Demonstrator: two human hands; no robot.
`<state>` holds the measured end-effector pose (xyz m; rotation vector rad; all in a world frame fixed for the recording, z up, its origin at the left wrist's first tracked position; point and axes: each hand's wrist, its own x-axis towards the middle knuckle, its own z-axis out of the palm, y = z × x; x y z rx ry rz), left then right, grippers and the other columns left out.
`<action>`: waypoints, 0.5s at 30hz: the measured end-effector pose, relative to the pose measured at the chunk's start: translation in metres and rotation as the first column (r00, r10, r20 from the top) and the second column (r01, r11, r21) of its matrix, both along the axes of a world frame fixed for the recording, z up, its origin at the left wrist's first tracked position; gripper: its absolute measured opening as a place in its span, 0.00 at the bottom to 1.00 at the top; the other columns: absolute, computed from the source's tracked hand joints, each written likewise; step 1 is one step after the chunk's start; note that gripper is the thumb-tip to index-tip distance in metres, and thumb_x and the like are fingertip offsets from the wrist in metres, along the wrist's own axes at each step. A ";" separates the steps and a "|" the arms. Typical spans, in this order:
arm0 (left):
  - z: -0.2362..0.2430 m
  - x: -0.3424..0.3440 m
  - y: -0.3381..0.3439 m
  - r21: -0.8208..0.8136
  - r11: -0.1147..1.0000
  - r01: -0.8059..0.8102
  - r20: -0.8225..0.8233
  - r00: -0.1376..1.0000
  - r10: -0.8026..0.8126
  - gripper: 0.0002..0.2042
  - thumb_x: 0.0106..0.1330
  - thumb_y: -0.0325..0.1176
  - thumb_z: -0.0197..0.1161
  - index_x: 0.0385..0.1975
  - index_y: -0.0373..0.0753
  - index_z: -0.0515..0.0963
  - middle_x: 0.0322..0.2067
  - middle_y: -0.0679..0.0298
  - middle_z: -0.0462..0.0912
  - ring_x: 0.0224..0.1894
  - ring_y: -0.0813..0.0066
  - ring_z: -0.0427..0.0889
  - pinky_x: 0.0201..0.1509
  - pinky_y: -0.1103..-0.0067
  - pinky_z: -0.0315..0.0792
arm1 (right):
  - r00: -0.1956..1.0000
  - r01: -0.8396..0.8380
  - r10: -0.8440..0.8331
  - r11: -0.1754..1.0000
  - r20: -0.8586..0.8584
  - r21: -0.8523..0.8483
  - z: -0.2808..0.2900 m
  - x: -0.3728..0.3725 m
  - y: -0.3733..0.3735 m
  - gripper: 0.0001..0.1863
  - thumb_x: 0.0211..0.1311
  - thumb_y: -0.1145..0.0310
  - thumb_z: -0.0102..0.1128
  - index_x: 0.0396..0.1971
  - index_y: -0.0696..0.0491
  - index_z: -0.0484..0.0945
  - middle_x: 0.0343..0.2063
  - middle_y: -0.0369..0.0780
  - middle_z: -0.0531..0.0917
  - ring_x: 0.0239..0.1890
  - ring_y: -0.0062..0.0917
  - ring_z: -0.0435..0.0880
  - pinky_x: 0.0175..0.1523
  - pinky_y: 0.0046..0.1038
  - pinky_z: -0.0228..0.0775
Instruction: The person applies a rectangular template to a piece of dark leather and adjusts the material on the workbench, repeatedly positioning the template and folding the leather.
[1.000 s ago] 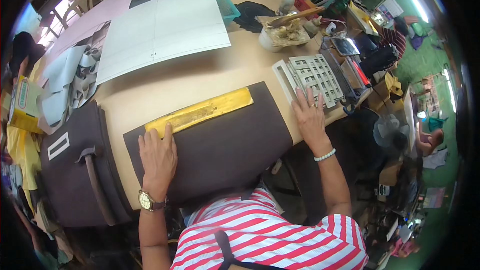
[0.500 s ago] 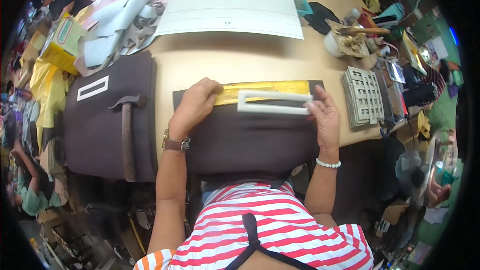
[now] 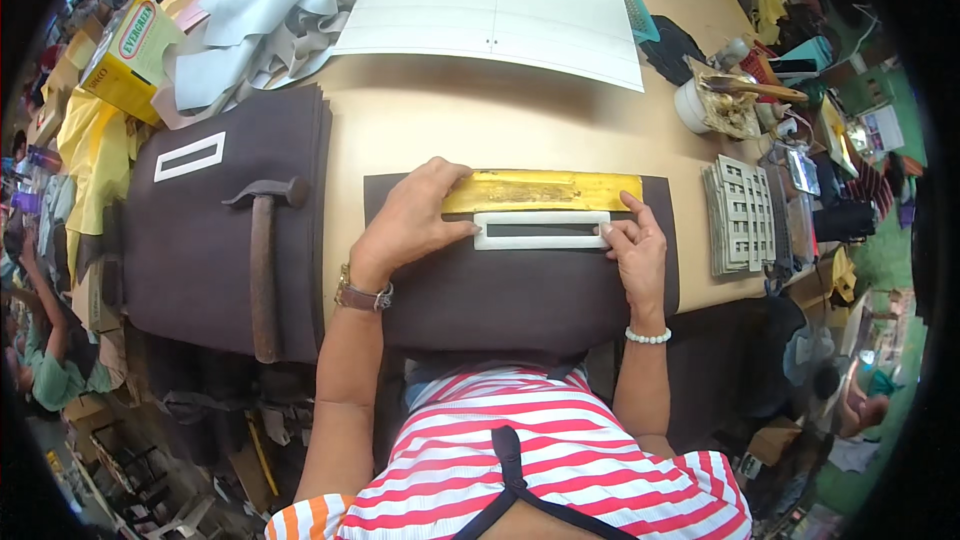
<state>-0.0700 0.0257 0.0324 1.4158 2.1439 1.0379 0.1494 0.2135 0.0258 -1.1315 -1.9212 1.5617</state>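
Observation:
My left hand [image 3: 410, 225] grips the left end of a worn yellow strip [image 3: 540, 190], its thumb at the left end of a white rectangular frame [image 3: 540, 241] with a long slot. My right hand [image 3: 635, 245] holds the frame's right end between bent fingers, its index finger reaching the yellow strip. Frame and strip lie side by side on a dark brown sheet [image 3: 500, 310]. To the left, a hammer [image 3: 262, 270] rests on a stack of dark sheets [image 3: 180, 250], which also bears another white frame [image 3: 190, 157].
A large white board [image 3: 530, 10] lies at the back, grey scraps [image 3: 250, 40] and a yellow box [image 3: 130, 60] at back left. Right are stacked slotted cards [image 3: 740, 215] and a pot [image 3: 688, 110] with a brush [image 3: 785, 92]. Other people work at the far left [image 3: 50, 350] and elsewhere.
My right hand has brought a white frame from the right onto the dark sheet, against the yellow strip. My left hand has moved up to the strip's left end. The view has shifted.

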 end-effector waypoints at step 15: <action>0.004 0.009 0.003 -0.038 0.999 -0.027 -0.062 0.998 0.024 0.25 0.46 0.30 0.70 0.46 0.33 0.71 0.40 0.54 0.73 0.46 0.55 0.72 0.51 0.68 0.68 | 0.988 0.098 -0.135 0.932 0.081 0.349 -0.004 -0.001 -0.012 0.25 0.52 0.76 0.63 0.51 0.65 0.70 0.21 0.40 0.80 0.23 0.20 0.78 0.32 0.22 0.70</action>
